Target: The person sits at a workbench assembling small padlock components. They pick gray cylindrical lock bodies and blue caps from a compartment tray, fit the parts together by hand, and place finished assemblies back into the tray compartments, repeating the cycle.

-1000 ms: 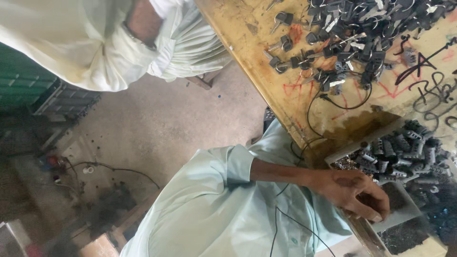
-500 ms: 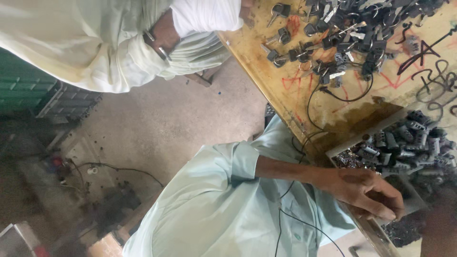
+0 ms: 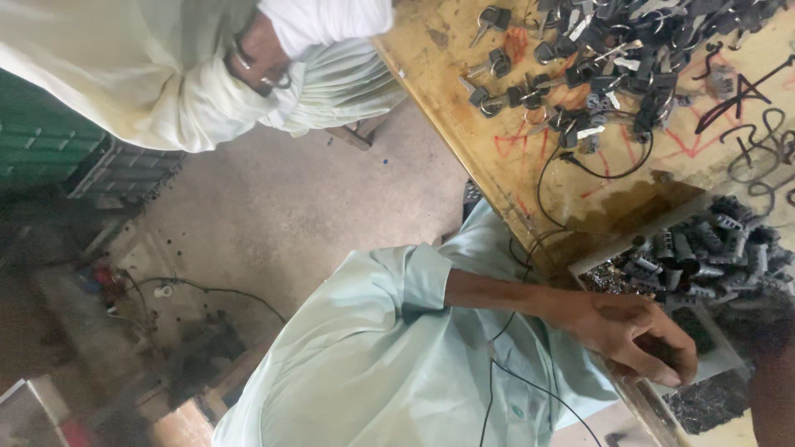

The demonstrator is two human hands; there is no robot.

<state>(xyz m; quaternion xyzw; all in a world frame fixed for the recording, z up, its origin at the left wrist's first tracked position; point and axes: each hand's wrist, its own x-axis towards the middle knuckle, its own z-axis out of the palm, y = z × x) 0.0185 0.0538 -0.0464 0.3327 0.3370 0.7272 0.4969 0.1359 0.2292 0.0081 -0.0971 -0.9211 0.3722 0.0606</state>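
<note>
My left hand (image 3: 638,331) reaches from a pale green sleeve (image 3: 414,277) to a grey tray (image 3: 712,364) at the table's edge. Its fingers are curled down over the tray, apparently pinching a small dark part that they mostly hide. The tray holds a heap of grey and black plastic parts (image 3: 704,248). A dark blurred shape (image 3: 770,381) at the right edge looks like my right forearm, and its hand cannot be made out. A thin black cable (image 3: 497,372) runs down my shirt.
A worn yellow table (image 3: 464,124) carries a pile of keys and black-capped parts (image 3: 596,66) and a black wire loop (image 3: 596,170). Another person in cream clothing (image 3: 124,74), a bangle on the wrist (image 3: 248,58), stands at top left. Green crates (image 3: 41,141) and cables lie on the concrete floor.
The other person's arm has moved right, toward the table corner. My left hand stays at the tray with fingers curled. The blurred shape has come in at the right edge.
</note>
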